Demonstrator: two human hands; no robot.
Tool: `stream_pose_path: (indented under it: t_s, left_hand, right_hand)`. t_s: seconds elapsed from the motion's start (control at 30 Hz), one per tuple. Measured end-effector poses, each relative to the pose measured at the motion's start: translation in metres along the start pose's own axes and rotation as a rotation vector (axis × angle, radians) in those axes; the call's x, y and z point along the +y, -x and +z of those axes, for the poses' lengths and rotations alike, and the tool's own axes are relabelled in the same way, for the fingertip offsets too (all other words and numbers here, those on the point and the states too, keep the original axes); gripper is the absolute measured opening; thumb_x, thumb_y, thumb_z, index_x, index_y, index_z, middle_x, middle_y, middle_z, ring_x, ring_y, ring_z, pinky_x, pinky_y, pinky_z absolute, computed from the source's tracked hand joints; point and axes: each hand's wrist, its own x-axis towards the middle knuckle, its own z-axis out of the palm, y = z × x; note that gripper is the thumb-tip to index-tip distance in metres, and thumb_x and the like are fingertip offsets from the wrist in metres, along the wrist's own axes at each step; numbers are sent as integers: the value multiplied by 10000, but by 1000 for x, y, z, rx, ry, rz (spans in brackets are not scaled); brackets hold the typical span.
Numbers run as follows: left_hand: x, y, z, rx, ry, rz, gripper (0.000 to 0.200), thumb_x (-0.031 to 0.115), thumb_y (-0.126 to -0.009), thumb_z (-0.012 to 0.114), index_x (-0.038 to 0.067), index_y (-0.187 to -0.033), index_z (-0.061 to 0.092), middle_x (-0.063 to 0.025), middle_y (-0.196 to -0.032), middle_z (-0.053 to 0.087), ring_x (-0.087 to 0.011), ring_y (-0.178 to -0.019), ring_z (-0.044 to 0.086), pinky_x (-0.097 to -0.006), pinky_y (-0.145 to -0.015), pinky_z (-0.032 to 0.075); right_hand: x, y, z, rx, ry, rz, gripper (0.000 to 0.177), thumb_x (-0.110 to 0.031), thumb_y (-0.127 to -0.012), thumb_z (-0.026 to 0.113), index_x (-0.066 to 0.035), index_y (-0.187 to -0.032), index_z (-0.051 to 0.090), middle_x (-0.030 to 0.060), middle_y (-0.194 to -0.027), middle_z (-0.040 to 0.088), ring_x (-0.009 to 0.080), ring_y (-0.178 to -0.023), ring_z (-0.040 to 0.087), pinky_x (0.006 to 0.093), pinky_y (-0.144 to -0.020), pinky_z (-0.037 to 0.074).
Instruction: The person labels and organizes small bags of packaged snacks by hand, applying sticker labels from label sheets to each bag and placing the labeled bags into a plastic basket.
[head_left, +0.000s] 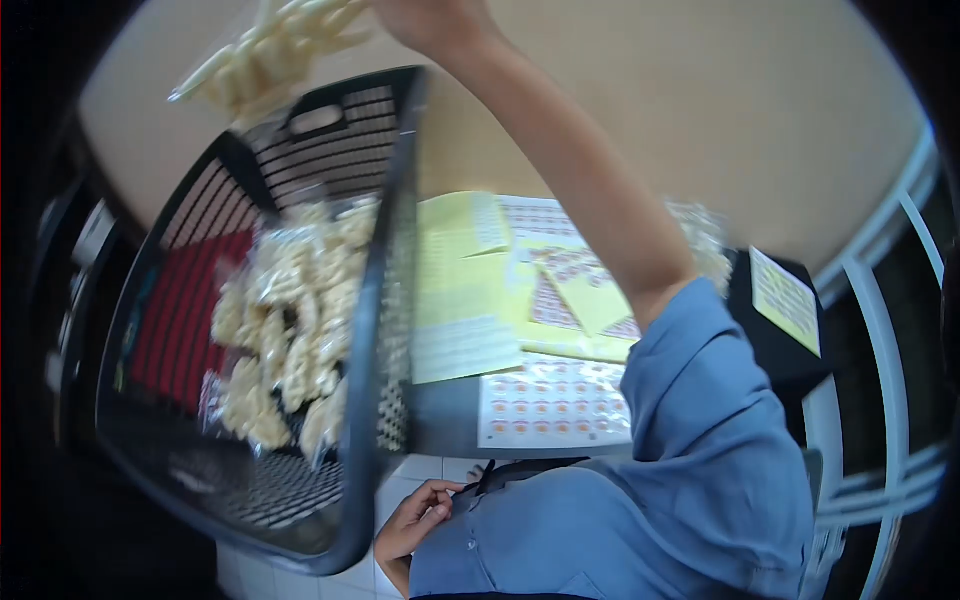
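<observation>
My right hand (428,22) is at the top edge, partly cut off, on a clear bag (275,60) of pale, finger-shaped pieces. The bag hangs over the far rim of a dark plastic basket (375,400). Inside the basket lie several clear bags of pale, knobbly pieces (290,320). My left hand (415,518) is low, in front of my blue shirt, beside a dark strap (485,478). Its fingers are curled together, and what they hold, if anything, is hidden.
Yellow papers (460,290) and printed sheets (555,405) cover the dark table right of the basket. A clear bag (705,240) stands behind my right arm. A dark box with a yellow label (785,300) is at the right, near white metal bars (880,380).
</observation>
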Motion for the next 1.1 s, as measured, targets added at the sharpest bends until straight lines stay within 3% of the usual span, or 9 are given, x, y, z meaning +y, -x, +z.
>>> stream_pose_path:
  t_s: [0.07,0.13,0.2,0.4,0.57,0.8,0.9,1.0,1.1]
  left_hand:
    - [15,-26,13,-147,32,20,374,254,-836,488,-14,-1090,428,-25,-732,442,-107,-730,429,-243,-701,361]
    - [28,-50,24,-175,42,160,315,152,-807,499,-5,-1075,445,-6,-740,435,-91,-737,419,-229,-727,345]
    - [46,-72,36,-190,73,173,294,147,-790,518,1,-1037,453,-12,-737,436,-96,-735,426,-229,-714,348]
    - [81,-156,60,141,-33,714,410,66,-700,562,20,-1072,396,-57,-927,426,-142,-843,428,-264,-742,359]
    - [99,-203,104,-37,-282,758,684,48,-574,698,11,-1160,348,-105,-1133,412,-200,-1067,397,-336,-895,326]
    - [84,-219,143,-250,-188,648,306,33,-704,627,-12,-975,492,-59,-911,532,-128,-853,500,-246,-781,378]
    - [84,-219,152,-155,-30,601,198,43,-761,569,9,-943,500,-55,-888,530,-118,-832,489,-240,-753,386]
    - [83,-221,157,-216,41,604,201,59,-765,567,8,-946,495,-58,-885,531,-118,-832,490,-242,-757,388]
    - [84,-214,164,-344,8,579,209,63,-765,565,6,-951,489,-64,-896,534,-119,-844,495,-248,-765,392]
  right_hand:
    - [-8,15,-65,137,100,29,294,-224,-812,541,-35,-1036,524,141,-899,604,290,-785,600,322,-671,498]
    - [-14,40,-116,211,403,-252,245,-194,-817,529,8,-956,526,131,-793,593,204,-705,600,288,-606,498]
    - [-28,78,-149,302,842,-369,92,-188,-746,540,-125,-738,607,67,-667,563,215,-617,532,387,-754,345]
    - [-75,192,-193,-248,1053,20,94,-125,-681,578,-163,-765,599,-41,-681,536,117,-724,534,421,-883,253]
    - [-116,250,-192,-293,956,248,71,-155,-699,575,-162,-768,588,-20,-666,502,123,-732,526,422,-901,245]
    - [-142,270,-204,-251,1027,379,178,-173,-662,622,-146,-837,598,7,-774,528,148,-848,510,417,-906,258]
    - [-157,280,-208,245,1087,455,515,-172,-609,696,-47,-1068,498,144,-1075,433,272,-1019,426,370,-902,297]
    - [-158,303,-212,578,661,678,423,-154,-698,656,19,-1042,482,133,-1020,498,200,-959,492,322,-798,394]
    - [-161,315,-208,614,246,831,183,-104,-785,575,23,-912,545,63,-805,583,80,-706,544,217,-627,444]
